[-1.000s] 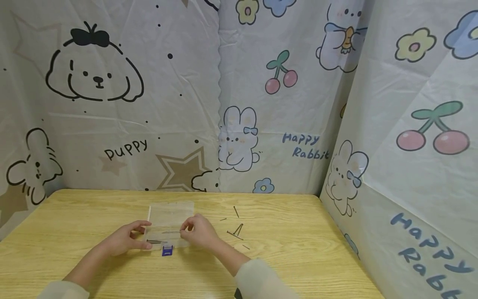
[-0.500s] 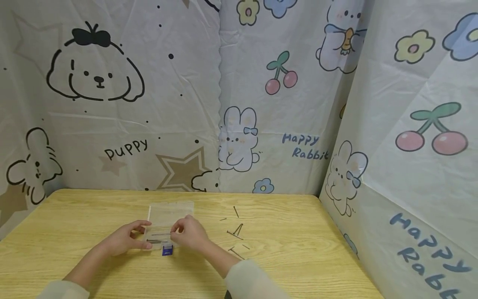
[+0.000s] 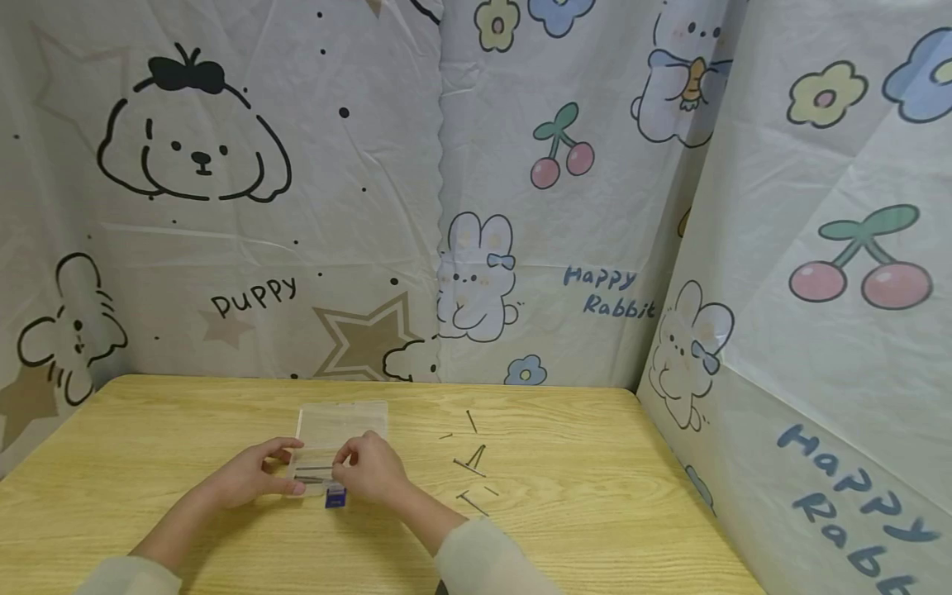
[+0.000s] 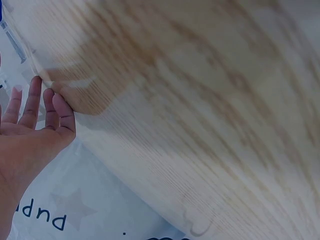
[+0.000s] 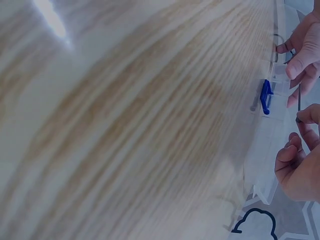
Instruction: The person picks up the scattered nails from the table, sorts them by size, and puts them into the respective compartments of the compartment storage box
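A clear plastic box (image 3: 345, 420) lies on the table with its lid folded back and a blue latch (image 3: 335, 497) at its front. My left hand (image 3: 253, 477) holds the box's left end, thumb at the front and fingers towards the back. Over the open box, my right hand (image 3: 370, 469) pinches a nail by one end. In the right wrist view that nail (image 5: 299, 100) reaches from the fingertips towards the left hand. Dark nails (image 3: 312, 479) lie inside the box near the left thumb. The right fingers hide part of the box.
Several loose nails (image 3: 470, 468) lie on the wooden table (image 3: 580, 496) to the right of the box, one (image 3: 472, 421) further back and another (image 3: 473, 503) nearer the front. A patterned cloth (image 3: 357, 207) hangs behind the table and along its right side.
My right hand has moved left across the box with the pinched nail, uncovering a nail on the table at right. My left hand has stayed on the box's left end.
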The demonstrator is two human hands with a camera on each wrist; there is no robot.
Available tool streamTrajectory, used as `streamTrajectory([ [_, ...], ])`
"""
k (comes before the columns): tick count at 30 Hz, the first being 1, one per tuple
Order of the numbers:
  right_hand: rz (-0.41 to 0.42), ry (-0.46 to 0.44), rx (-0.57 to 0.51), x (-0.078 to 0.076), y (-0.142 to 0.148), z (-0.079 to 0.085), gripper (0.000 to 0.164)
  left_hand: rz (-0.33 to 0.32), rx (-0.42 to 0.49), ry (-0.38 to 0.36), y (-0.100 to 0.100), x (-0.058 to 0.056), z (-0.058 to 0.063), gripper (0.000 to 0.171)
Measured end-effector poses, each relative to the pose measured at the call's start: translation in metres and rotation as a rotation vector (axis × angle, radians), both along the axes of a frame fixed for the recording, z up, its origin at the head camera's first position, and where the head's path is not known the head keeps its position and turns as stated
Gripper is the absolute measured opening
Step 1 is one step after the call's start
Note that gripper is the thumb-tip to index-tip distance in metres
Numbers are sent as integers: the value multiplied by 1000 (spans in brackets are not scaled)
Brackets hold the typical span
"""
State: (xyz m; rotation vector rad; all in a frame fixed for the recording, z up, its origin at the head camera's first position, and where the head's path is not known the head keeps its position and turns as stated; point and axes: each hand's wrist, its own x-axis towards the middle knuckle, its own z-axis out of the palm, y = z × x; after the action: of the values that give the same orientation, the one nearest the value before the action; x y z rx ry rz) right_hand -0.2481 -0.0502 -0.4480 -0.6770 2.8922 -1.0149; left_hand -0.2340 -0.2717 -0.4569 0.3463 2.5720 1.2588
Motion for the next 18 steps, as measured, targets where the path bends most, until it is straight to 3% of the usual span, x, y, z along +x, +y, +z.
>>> streamTrajectory([
  [18,-60,-63,22,2,-4,-7,5,0,4,-9,2,1,3,78],
])
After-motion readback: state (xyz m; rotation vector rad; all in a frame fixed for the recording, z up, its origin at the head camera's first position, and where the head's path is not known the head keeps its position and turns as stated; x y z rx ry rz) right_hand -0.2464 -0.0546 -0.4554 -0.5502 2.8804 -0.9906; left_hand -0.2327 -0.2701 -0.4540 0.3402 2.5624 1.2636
